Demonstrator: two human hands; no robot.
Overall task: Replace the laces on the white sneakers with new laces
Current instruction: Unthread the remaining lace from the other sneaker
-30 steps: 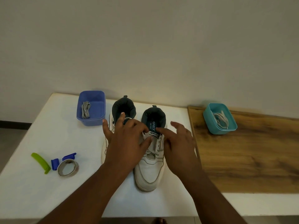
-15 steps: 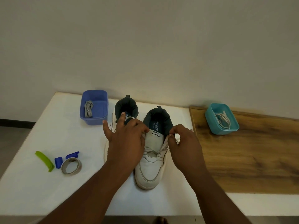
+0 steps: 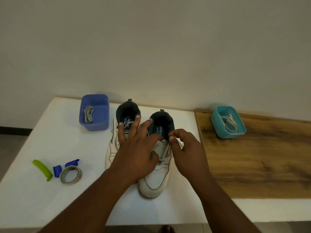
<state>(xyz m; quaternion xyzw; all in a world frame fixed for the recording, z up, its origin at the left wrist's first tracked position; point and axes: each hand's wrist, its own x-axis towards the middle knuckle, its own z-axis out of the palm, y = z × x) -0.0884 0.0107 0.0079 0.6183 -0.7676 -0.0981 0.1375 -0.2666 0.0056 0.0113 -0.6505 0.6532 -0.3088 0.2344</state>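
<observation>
Two white sneakers stand side by side on the white table (image 3: 50,207), toes toward the person, dark collars toward the wall. The left hand (image 3: 136,155) lies palm down across both shoes with its fingers spread and nearly straight: the fingertips reach the tongue and collar of the left sneaker (image 3: 114,148), and the thumb rests on the lacing of the right sneaker (image 3: 154,182). This hand grips nothing; it presses flat on the uppers. The right hand (image 3: 188,152) is at the outer side of the right sneaker, wrist low, fingers curled inward. Its thumb and forefinger meet just below the collar, pinching the white lace (image 3: 165,154) at the top eyelets; the other fingers are bent loosely behind. Both forearms enter from the lower edge and converge on the shoes. A blue tub (image 3: 94,113) holding a grey lace bundle (image 3: 88,114) stands left of the shoes. A teal tub (image 3: 242,130) holding white laces (image 3: 229,122) stands on the wooden board (image 3: 260,165) to the right. A tape ring (image 3: 70,174), blue clips (image 3: 57,170) and a green clip (image 3: 42,169) lie near the table's left edge.
</observation>
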